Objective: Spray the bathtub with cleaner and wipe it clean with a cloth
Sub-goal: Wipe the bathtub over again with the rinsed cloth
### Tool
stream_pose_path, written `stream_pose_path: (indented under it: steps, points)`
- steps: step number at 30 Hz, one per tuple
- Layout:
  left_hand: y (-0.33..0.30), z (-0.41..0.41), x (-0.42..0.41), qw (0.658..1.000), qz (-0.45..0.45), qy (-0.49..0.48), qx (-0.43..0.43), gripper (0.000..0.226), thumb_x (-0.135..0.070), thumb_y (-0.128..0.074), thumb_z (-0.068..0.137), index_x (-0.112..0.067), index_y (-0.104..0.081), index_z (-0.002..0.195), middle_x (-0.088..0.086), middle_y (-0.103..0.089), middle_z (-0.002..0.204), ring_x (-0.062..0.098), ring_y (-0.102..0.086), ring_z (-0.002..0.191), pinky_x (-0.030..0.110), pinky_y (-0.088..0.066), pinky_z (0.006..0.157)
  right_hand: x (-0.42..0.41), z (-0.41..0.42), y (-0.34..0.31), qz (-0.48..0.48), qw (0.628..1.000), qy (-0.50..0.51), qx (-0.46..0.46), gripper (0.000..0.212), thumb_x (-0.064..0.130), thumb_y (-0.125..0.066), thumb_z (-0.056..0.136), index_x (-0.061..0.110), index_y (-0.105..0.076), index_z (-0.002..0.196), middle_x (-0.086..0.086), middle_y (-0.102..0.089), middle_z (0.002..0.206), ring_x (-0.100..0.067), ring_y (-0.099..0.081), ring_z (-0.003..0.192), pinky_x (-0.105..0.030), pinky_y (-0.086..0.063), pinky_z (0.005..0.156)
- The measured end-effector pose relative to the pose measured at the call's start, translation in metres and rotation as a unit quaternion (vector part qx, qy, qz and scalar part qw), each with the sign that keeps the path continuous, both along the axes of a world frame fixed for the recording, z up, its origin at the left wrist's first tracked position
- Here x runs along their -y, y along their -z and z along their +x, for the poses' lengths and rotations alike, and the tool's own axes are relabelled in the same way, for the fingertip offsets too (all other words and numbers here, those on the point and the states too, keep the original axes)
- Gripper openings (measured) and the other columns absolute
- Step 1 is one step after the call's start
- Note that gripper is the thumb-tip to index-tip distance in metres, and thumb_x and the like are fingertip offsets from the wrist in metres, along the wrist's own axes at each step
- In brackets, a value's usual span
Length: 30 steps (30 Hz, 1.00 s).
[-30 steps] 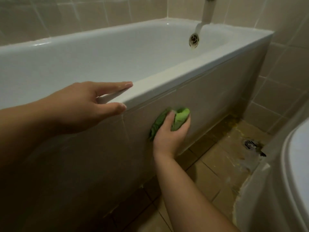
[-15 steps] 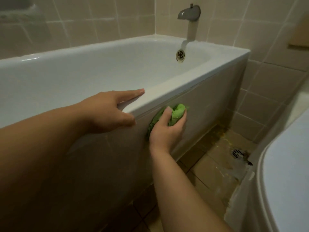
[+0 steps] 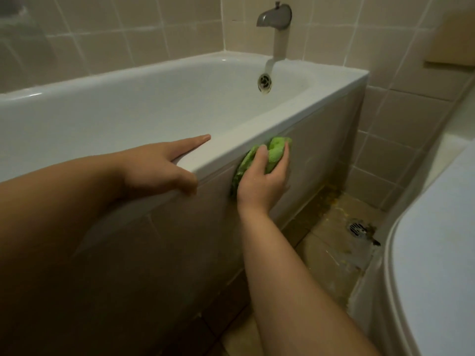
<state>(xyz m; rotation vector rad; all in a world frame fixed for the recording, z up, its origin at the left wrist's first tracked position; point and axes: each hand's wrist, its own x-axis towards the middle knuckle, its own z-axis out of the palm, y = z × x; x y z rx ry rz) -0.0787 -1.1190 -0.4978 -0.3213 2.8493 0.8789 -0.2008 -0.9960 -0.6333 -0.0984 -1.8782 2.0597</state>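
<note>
A white bathtub (image 3: pixel 282 119) fills the upper left, its near rim running diagonally across the view. My left hand (image 3: pixel 156 170) rests on that rim, index finger stretched along the top and thumb hooked over the outer edge. My right hand (image 3: pixel 262 183) grips a bunched green cloth (image 3: pixel 276 152) and presses it against the tub's beige side panel (image 3: pixel 321 150), just under the rim. No spray bottle is in sight.
A grey spout (image 3: pixel 276 15) and a round overflow fitting (image 3: pixel 264 82) sit at the tub's far end. A white toilet (image 3: pixel 431 265) stands at the right. Between it and the tub lies stained floor tile with a drain (image 3: pixel 357 228).
My right hand with the cloth has slid up the side panel to just beneath the rim. The view has tilted up, bringing the spout into sight. My left hand stays on the rim.
</note>
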Motion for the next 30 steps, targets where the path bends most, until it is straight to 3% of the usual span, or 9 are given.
stream_pose_path:
  steps: [3,9,12,15,19,21,23,27,30]
  points:
    - [0.002,0.000,-0.003,1.000,-0.010,-0.005,-0.010,0.109,-0.048,-0.071,0.056,-0.059,-0.024,0.154,-0.026,-0.024,0.164,0.007,-0.027,0.149,0.032,-0.021,0.121,-0.007,-0.024,0.007,0.026,0.999,0.010,-0.046,0.063,0.058,-0.045,0.096,0.035,-0.042,0.154,0.002,-0.050,0.152,-0.022,-0.044,0.138,-0.044,-0.029,0.120]
    - [0.002,-0.003,-0.005,0.997,-0.071,-0.007,-0.031,0.103,-0.059,-0.066,0.061,-0.060,-0.023,0.154,-0.026,-0.026,0.164,0.011,-0.031,0.149,0.028,-0.026,0.114,0.004,0.008,0.093,-0.036,0.984,-0.036,0.169,0.070,0.069,-0.039,0.093,0.039,-0.035,0.156,0.000,-0.049,0.153,-0.030,-0.044,0.140,-0.050,-0.037,0.116]
    - [0.001,-0.006,-0.007,0.996,-0.083,0.003,-0.045,0.098,-0.059,-0.065,0.061,-0.067,-0.025,0.149,-0.028,-0.028,0.162,0.010,-0.033,0.148,0.029,-0.027,0.116,0.007,0.019,0.085,-0.025,0.988,-0.032,0.152,0.059,0.058,-0.044,0.102,0.039,-0.033,0.156,0.001,-0.046,0.154,-0.027,-0.040,0.142,-0.050,-0.037,0.116]
    - [0.000,-0.013,-0.011,0.994,-0.088,0.003,-0.059,0.097,-0.053,-0.066,0.060,-0.066,-0.029,0.149,-0.024,-0.034,0.161,0.013,-0.038,0.144,0.028,-0.030,0.112,-0.001,-0.014,0.094,-0.007,0.992,-0.021,0.123,0.061,0.060,-0.047,0.100,0.038,-0.036,0.156,-0.003,-0.048,0.153,-0.027,-0.044,0.140,-0.047,-0.037,0.116]
    - [0.001,-0.028,-0.021,0.990,-0.120,-0.002,-0.073,0.087,-0.036,-0.075,0.082,-0.065,-0.028,0.149,-0.010,-0.041,0.159,0.022,-0.049,0.133,0.031,-0.039,0.104,-0.009,-0.006,0.139,-0.073,0.953,-0.065,0.286,0.062,0.060,-0.049,0.101,0.033,-0.038,0.156,-0.007,-0.053,0.148,-0.035,-0.049,0.136,-0.047,-0.039,0.113]
    - [0.002,-0.034,-0.024,0.988,-0.134,-0.001,-0.076,0.085,-0.033,-0.072,0.085,-0.065,-0.028,0.150,-0.008,-0.041,0.159,0.023,-0.050,0.129,0.030,-0.039,0.100,-0.005,0.018,0.145,-0.088,0.947,-0.081,0.298,0.057,0.059,-0.049,0.101,0.036,-0.041,0.153,-0.005,-0.056,0.143,-0.036,-0.050,0.134,-0.051,-0.040,0.113]
    - [0.002,-0.040,-0.024,0.988,-0.132,-0.005,-0.075,0.085,-0.035,-0.074,0.082,-0.066,-0.030,0.148,-0.010,-0.044,0.156,0.021,-0.052,0.123,0.030,-0.040,0.097,-0.003,0.015,0.134,-0.090,0.958,-0.068,0.264,0.053,0.055,-0.049,0.103,0.033,-0.045,0.151,-0.003,-0.057,0.142,-0.033,-0.052,0.133,-0.049,-0.041,0.112]
    - [0.002,-0.051,-0.021,0.992,-0.100,0.000,-0.075,0.089,-0.043,-0.076,0.065,-0.068,-0.038,0.143,-0.019,-0.046,0.153,0.017,-0.051,0.129,0.029,-0.039,0.104,-0.012,-0.039,0.112,-0.069,0.973,-0.028,0.217,0.054,0.050,-0.047,0.105,0.029,-0.041,0.155,-0.007,-0.054,0.147,-0.032,-0.050,0.134,-0.040,-0.039,0.106]
    - [0.000,-0.059,-0.025,0.993,-0.096,0.001,-0.076,0.089,-0.043,-0.076,0.063,-0.070,-0.040,0.140,-0.015,-0.050,0.149,0.019,-0.054,0.122,0.031,-0.041,0.102,-0.020,-0.047,0.133,-0.100,0.948,-0.053,0.299,0.060,0.054,-0.045,0.105,0.031,-0.034,0.159,-0.007,-0.049,0.153,-0.035,-0.046,0.139,-0.042,-0.036,0.111]
